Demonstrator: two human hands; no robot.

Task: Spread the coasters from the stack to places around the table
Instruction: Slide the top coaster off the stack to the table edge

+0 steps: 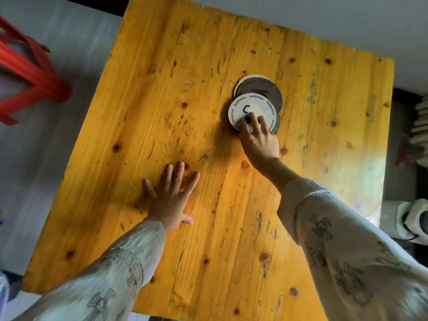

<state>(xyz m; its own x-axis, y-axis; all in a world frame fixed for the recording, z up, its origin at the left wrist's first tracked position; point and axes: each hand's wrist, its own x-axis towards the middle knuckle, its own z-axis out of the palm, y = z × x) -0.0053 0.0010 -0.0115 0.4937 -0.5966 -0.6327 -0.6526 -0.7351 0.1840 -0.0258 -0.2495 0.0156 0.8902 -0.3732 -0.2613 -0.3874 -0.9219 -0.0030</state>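
Table: yellow-stained wooden planks with dark knots and scuffs, filling most of the head view; pale floor around it on the left and far sides.

Red stool: plastic, standing on the floor off the table's left edge, only partly in view and blurred.

White object: on the floor by the table's right edge, low in the view; too indistinct to name.

Sleeves: the left sleeve and the right sleeve are pale cloth with dark line-drawn motifs, both reaching in from the near edge.

Left hand: laid flat, palm down, on bare wood near the table's middle; fingers straight and spread apart, holding nothing; well apart from the coasters.

Right hand: stretched forward to the stack; fingertips pressed down on the near part of the top coaster, fingers slightly fanned; whether the thumb grips the edge underneath cannot be told.

Stack of coasters: round discs on the right-centre of the table, toward the far side, loosely fanned rather than squared up.

Top coaster: white, with the word "Aesthetics" repeated around its rim (a dark mark at the centre is partly covered by the fingers); shifted toward the near-left of the pile.

Brown coaster: below it, showing on the far side; a pale edge peeks out behind it.

Green coaster: a sliver at the right, just beside the right hand.
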